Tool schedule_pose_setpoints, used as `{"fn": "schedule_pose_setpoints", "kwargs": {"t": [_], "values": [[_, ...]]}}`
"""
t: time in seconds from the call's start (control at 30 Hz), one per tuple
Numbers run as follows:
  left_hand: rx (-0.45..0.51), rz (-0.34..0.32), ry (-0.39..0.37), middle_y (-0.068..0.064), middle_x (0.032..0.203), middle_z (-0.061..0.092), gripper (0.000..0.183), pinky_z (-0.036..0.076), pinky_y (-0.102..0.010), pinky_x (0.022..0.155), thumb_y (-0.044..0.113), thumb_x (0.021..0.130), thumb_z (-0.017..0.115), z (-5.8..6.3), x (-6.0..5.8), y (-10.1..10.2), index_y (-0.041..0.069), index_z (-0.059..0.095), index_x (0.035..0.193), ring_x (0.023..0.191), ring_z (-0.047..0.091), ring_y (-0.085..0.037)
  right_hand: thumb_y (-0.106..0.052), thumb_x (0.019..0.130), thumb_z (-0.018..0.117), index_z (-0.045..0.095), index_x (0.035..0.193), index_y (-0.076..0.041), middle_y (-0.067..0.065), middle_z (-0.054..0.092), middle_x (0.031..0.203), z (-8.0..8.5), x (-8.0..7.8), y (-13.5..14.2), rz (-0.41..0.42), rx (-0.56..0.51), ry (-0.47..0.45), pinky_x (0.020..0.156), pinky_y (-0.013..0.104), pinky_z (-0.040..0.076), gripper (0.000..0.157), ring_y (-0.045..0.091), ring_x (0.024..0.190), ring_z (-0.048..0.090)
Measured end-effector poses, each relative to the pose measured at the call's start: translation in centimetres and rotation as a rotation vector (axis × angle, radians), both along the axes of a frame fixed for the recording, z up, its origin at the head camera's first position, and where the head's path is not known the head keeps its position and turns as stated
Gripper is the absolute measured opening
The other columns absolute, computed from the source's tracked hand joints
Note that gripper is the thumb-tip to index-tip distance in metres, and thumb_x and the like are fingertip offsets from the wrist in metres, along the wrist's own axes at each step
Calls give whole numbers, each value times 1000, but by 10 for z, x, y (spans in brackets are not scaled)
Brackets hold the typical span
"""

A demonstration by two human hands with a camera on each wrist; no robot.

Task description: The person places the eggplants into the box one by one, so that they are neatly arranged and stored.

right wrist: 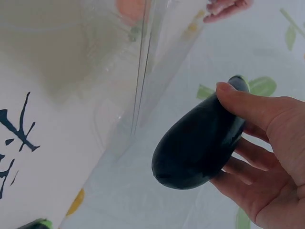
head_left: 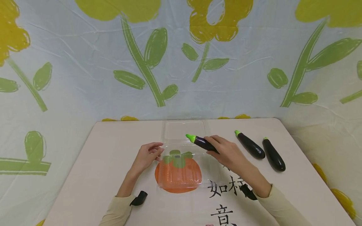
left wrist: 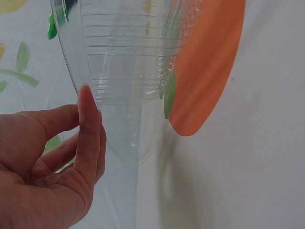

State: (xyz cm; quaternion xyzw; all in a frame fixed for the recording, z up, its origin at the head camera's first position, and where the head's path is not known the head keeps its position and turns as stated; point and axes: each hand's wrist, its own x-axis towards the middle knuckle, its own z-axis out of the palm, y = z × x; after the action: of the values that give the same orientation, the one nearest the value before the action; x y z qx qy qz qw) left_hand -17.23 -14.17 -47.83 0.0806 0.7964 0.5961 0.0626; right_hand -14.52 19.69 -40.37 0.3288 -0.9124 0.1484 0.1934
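In the head view my right hand [head_left: 227, 152] holds a dark eggplant [head_left: 205, 143] over the clear plastic clamshell box [head_left: 209, 175], its bright green stem end pointing left. The right wrist view shows the thumb across the narrow part of the eggplant [right wrist: 195, 143] and the fingers beneath it. My left hand [head_left: 147, 157] is at the box's left side; up close, its thumb and finger pinch the rim of the ribbed box [left wrist: 128, 47]. The box's lid [head_left: 185, 129] is raised and lies back toward the far table edge.
Two more eggplants lie to the right, one nearer the middle [head_left: 250, 145] and one farther right [head_left: 273, 155]. An orange persimmon print [head_left: 181, 190] shows through the box. Black brush characters [head_left: 222, 215] mark the pale table [head_left: 93, 175]. A flowered cloth [head_left: 93, 62] hangs behind.
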Motion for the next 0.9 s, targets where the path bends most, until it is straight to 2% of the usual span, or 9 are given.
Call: {"fn": "schedule_pose_setpoints", "kwargs": {"t": [0.3,0.47,0.73,0.9], "values": [[42,-2,-20,-29,105,65,35,63,-48,71,4,99,67,2,1,0,-11,62,130,69,70,-30,-15,84,87,66,128,-5,12,70,116,0,-6,-16,76,92,-3,74,40,63,50,26,100,71],[39,-1,-20,-29,106,65,36,63,-48,72,5,99,68,3,2,0,-11,61,131,71,70,-33,-17,84,87,66,128,-6,11,69,117,0,-10,-23,88,142,-4,73,40,63,50,26,102,70],[24,3,-38,-24,105,67,35,64,-44,72,9,99,69,4,1,-1,-6,64,130,70,70,-25,-16,83,88,66,126,-6,11,69,114,-1,-17,-34,141,204,8,69,37,63,50,25,98,71],[10,13,-34,-24,104,66,35,64,-45,72,5,100,67,2,1,0,-10,62,131,70,69,-25,-17,84,87,66,124,-7,9,68,111,-2,-20,-39,161,250,-37,67,37,62,46,24,94,70]]}}
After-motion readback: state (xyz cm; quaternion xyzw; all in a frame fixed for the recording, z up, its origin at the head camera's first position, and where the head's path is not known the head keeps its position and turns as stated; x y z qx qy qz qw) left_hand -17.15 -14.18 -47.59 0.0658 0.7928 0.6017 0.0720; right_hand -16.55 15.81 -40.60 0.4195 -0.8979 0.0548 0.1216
